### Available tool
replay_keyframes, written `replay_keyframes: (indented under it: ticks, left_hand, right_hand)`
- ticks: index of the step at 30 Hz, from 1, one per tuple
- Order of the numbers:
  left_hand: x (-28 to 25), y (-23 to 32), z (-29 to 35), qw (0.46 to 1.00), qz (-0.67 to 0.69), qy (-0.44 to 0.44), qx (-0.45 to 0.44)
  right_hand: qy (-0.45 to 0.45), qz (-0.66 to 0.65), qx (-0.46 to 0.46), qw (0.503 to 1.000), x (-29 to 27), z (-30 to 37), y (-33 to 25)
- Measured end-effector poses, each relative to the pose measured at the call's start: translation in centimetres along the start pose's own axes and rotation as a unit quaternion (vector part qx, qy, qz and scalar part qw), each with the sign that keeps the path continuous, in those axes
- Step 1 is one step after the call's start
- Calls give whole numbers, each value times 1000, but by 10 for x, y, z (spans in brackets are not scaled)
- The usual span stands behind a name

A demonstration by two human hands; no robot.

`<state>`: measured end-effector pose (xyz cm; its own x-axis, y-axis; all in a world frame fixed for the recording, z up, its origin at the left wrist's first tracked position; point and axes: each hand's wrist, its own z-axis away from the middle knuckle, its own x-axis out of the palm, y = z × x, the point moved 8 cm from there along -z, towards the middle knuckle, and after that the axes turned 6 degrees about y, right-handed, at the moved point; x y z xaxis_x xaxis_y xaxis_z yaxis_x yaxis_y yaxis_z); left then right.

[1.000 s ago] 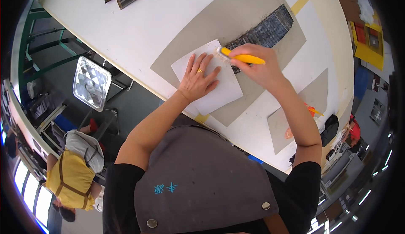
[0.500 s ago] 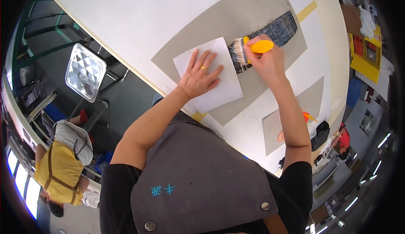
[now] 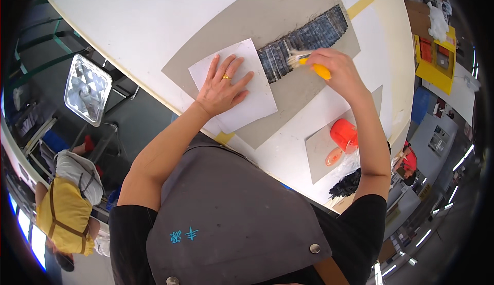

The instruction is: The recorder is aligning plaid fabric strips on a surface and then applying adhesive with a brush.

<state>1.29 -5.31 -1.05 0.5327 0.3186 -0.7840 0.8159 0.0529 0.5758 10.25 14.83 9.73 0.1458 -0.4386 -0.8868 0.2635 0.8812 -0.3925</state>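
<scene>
My left hand [image 3: 222, 87] lies flat with fingers spread on a white sheet [image 3: 257, 105], pressing it onto a large grey board [image 3: 206, 40]. A dark blue-grey strip [image 3: 319, 32] of many narrow bands runs across the board, its near end meeting the sheet's edge. Stray fibres stick out along the strip's upper side. In my right hand [image 3: 337, 71], closed around its yellow handle, is a paintbrush [image 3: 297, 58]. Its pale bristles touch the lower edge of the strip around its middle.
An orange-red tub [image 3: 343, 135] stands on a smaller grey board [image 3: 316, 148] at the right, beside an orange lid-like disc [image 3: 333, 156]. Yellow tape [image 3: 361, 6] crosses the white table [image 3: 128, 33]. A shiny-topped stool [image 3: 88, 90] is at the left; another person [image 3: 67, 210] is behind it.
The brush has turned and swept off the strip's near part, its handle now pointing down right. My left hand stays on the sheet. The whole view has shifted slightly, uncovering the orange-red tub.
</scene>
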Motion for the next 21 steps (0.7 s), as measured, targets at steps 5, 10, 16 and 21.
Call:
replay_keyframes:
  ticks: [5,10,16,21]
  left_hand:
    - [1,0,1,1000,-14,-4,-2]
    - [2,1,-1,1000,-19,-11,9]
    - [1,3,-2,1000,-22,-13,1]
    - [3,2,-2,1000,-25,-15,5]
  right_hand:
    - [25,-123,-72,990,-4,-2,-46]
    - [53,29,2,998,-13,9,28]
    - [32,-70,-82,994,0,-4,-34]
    - [92,78,46,992,-32,3,42]
